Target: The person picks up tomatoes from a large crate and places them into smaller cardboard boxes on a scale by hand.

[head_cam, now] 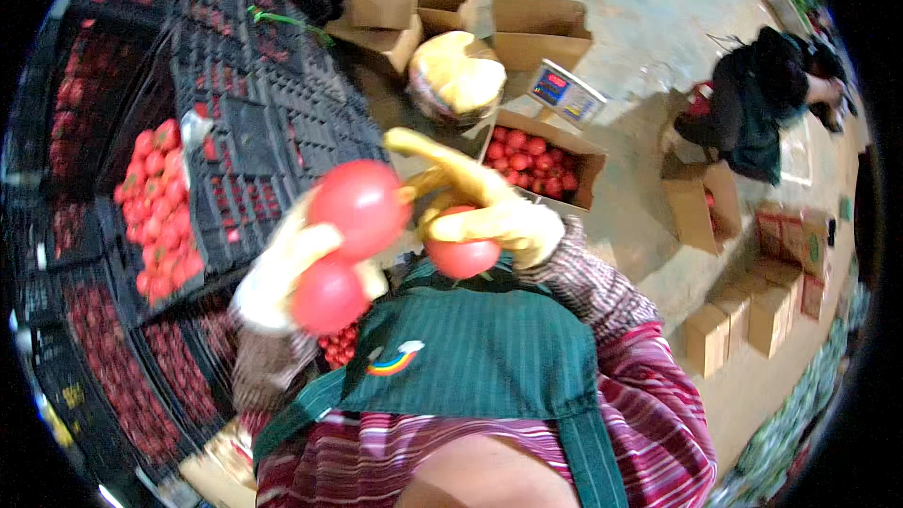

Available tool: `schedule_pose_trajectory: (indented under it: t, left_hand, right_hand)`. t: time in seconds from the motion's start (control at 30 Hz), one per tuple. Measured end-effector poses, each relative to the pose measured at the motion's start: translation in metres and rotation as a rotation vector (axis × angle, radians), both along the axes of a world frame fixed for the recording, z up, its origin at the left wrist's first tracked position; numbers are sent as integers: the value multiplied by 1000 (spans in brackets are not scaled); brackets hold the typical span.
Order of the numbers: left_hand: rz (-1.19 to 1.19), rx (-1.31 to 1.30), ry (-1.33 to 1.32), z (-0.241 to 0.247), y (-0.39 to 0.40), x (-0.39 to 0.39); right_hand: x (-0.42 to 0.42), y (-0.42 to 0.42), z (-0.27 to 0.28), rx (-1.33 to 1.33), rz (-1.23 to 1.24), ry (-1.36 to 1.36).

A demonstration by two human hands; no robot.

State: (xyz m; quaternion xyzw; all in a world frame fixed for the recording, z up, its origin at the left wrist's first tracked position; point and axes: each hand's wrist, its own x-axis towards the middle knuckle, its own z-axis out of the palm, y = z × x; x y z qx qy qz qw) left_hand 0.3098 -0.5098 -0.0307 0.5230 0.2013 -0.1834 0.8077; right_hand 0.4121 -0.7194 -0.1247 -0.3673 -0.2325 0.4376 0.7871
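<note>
My left hand (279,275), in a pale glove blurred by motion, holds two tomatoes: a large pinkish-red tomato (360,208) and, just below it, a smaller tomato (330,296). In a yellowish work glove, my right hand (487,208) grips another tomato (462,254) from above, thumb across it and one finger stretched out to the left. Both hands are raised in front of the green striped apron (473,353). Just beyond the right hand, an open cardboard box (592,169) holds many tomatoes (532,159).
Black plastic crates (247,127) are stacked on the left; one heap of tomatoes (159,204) lies exposed. A round wrapped bundle (457,77) and an open carton (540,35) stand ahead. Another person (755,102) bends beside a carton (695,208) at right, near closed boxes (772,310).
</note>
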Motion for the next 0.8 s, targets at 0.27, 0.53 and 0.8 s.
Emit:
schedule_pose_trajectory:
  t: [0.27, 0.53, 0.8]
  left_hand:
    - [-258, -56, 2, -94, -99, 48]
    - [-18, -700, 161, -166, -128, 76]
    - [80, -615, 463, -288, -117, 46]
  right_hand:
    - [11, -107, -38, 148, -34, 415]
    - [-6, -138, -153, 686, -13, 1053]
    - [-14, -133, -384, -44, -792, 1278]
